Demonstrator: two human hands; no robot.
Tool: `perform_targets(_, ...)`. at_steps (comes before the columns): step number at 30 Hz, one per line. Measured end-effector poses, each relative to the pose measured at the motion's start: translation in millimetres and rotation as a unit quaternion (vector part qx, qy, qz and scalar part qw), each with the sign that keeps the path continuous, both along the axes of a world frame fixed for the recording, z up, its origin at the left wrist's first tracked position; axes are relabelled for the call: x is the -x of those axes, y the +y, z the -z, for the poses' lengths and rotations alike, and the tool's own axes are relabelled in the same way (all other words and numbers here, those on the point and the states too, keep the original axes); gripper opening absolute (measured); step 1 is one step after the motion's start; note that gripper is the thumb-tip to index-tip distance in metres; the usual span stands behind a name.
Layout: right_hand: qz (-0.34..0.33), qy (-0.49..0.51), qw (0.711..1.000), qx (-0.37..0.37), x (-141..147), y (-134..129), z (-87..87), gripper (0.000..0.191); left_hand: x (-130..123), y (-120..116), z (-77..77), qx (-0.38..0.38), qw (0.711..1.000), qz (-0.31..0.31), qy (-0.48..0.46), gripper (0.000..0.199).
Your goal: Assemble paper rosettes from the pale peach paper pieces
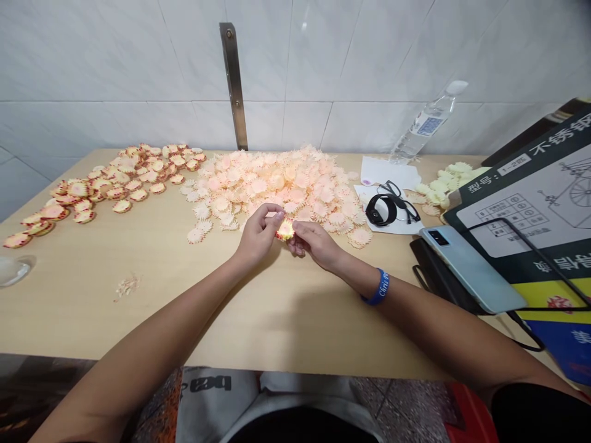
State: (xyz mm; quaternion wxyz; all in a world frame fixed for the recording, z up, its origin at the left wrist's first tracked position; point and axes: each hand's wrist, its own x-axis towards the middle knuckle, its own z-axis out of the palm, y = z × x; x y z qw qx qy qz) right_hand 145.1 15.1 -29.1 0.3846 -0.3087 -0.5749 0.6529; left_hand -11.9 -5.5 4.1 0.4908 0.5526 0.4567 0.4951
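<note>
Between both hands, over the middle of the table, is a small yellow flower-shaped piece point(285, 229) with red edges. My left hand point(261, 231) pinches its left side between thumb and fingers. The thumb and fingers of my right hand point(314, 243) close on its right side. Just behind the hands spreads a large heap of pale pink flower-shaped pieces point(277, 181). Another heap, of yellowish pieces with red edges point(122, 175), extends across the back left of the table.
The wooden table point(258, 320) bears scraps point(127, 286) at left and a clear dish point(13, 271). On the right are glasses point(406, 206), a black watch point(381, 210), a phone point(475, 267), pale green pieces point(450, 181), a bottle point(425, 126) and a printed box point(530, 215).
</note>
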Motion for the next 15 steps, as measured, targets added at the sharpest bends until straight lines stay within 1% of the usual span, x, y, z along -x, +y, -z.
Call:
perform_targets(2,-0.015,0.007,1.0,0.002,-0.7,-0.7,-0.9,0.05,-0.2,-1.5,-2.9,-0.028,1.0,-0.012,0.007,0.034)
perform_targets(4,-0.037,0.02,0.999,0.003,-1.3,-1.4,-2.3,0.047,-1.1,-2.0,-3.7,-0.036,0.999,-0.011,-0.017,0.036)
perform_targets(7,-0.054,0.025,0.998,-0.011,-1.4,-1.6,-3.0,0.044,-2.7,-0.9,0.0,0.01,0.997,0.017,-0.069,0.039)
perform_targets(12,-0.031,0.038,0.998,-0.046,-1.1,-1.7,-0.5,0.046,-8.1,-1.2,8.9,0.092,0.978,0.096,-0.158,0.039)
perform_targets(14,-0.022,0.032,0.998,-0.051,-2.0,-1.7,0.0,0.047,-8.0,-0.6,9.6,0.1,0.978,0.101,-0.154,0.038)
perform_targets(15,-0.019,0.026,0.998,-0.05,-2.7,-1.6,-0.1,0.048,-6.7,0.4,9.3,0.091,0.982,0.094,-0.139,0.038)
